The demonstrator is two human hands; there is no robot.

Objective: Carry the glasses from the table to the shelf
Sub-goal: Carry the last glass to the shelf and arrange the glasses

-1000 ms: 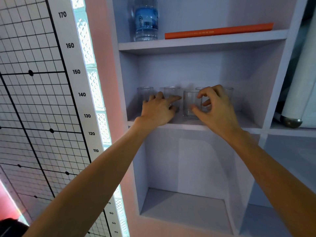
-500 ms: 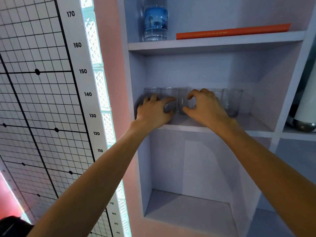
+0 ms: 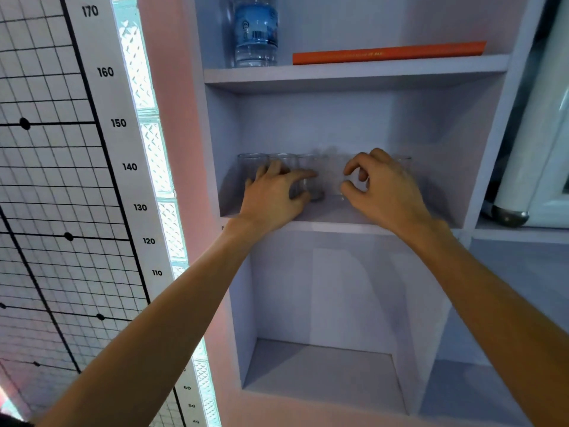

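Clear glass tumbler [image 3: 311, 183] pinched between left hand [image 3: 274, 195] thumb and forefinger, on middle board of pale lilac shelf unit [image 3: 338, 224]. Right hand [image 3: 385, 189] fingers curled, narrow gap, around blurred glass [image 3: 337, 180]; contact not clear. More clear tumblers [image 3: 252, 166] in row behind left knuckles, one [image 3: 403, 163] behind right hand. Above: plastic water bottle [image 3: 255, 32], flat orange book [image 3: 388, 52]. Left: black-gridded height chart [image 3: 61, 180].

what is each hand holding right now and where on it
The left hand wraps the side wall of a clear glass standing on the middle shelf. The right hand is curled beside a blurred glass; whether it grips cannot be told.
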